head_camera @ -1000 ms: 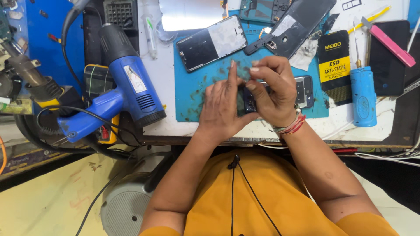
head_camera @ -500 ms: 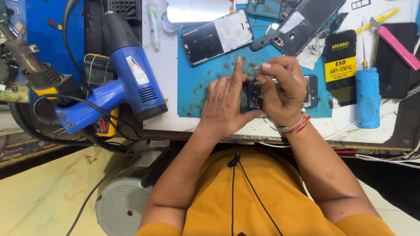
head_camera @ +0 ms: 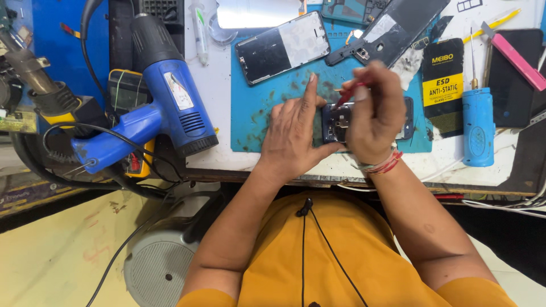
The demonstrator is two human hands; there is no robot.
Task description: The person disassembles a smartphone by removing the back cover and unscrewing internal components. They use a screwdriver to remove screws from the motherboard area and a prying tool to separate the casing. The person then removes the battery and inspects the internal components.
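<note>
Bright even light, sharp focus, edges slightly warped

A flat black rectangular package (head_camera: 442, 85) with a yellow band is lying right of centre; a white label (head_camera: 179, 91) is sitting on the blue heat gun (head_camera: 165, 108) at left.

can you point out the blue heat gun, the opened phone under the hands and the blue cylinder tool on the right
blue heat gun (head_camera: 179, 108), head view, on the side of its body.
opened phone (head_camera: 335, 122), head view, on the exposed inside between the two hands.
blue cylinder tool (head_camera: 478, 128), head view, on the middle of its barrel.
</note>
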